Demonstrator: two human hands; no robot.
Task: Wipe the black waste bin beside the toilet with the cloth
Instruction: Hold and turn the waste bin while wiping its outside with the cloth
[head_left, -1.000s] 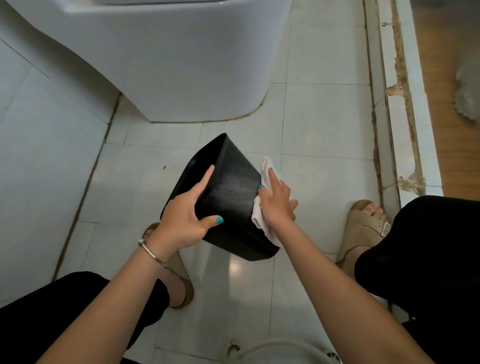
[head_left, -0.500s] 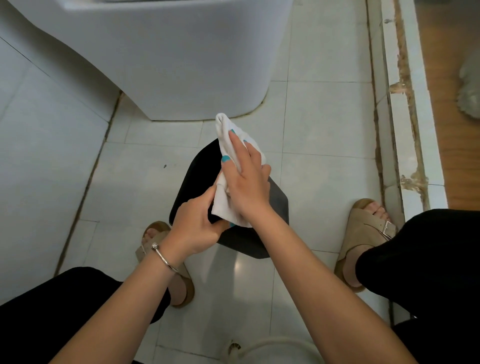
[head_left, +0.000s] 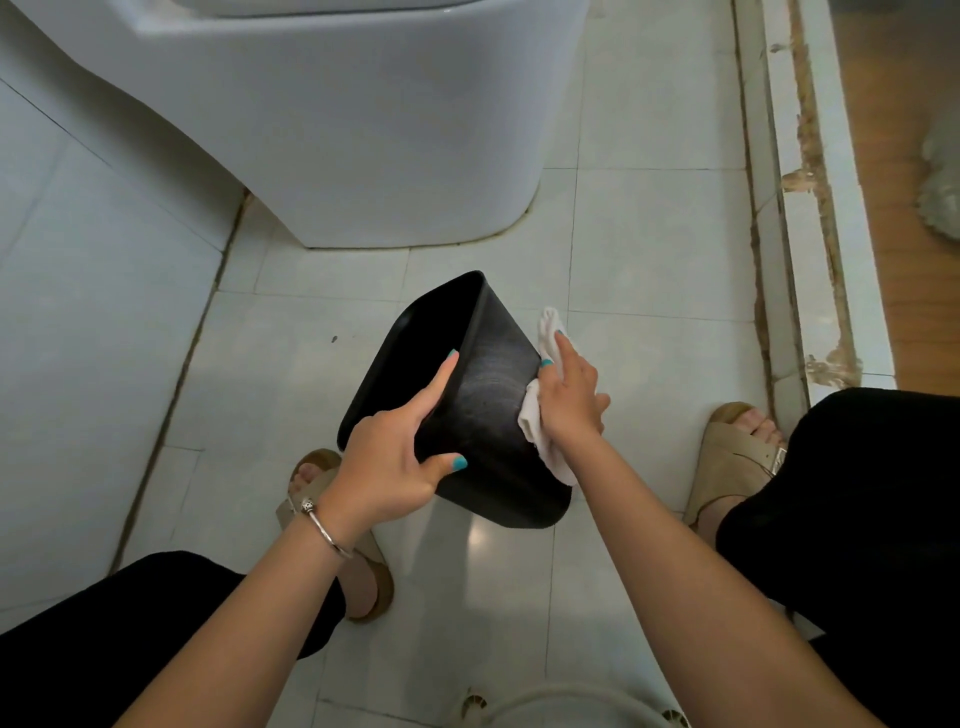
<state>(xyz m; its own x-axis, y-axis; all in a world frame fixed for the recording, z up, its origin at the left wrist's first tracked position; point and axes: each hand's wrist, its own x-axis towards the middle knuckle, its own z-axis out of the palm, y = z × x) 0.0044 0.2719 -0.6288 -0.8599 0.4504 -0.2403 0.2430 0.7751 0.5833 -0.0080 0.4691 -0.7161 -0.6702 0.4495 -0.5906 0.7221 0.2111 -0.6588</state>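
left hand (head_left: 387, 467) grips tilted bin (head_left: 483, 415); right hand (head_left: 569, 400) presses cloth (head_left: 535, 421).

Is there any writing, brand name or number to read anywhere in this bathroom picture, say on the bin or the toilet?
None. The black waste bin, the white cloth, the toilet, the sandals and the bracelet show no readable words, numbers or logos.
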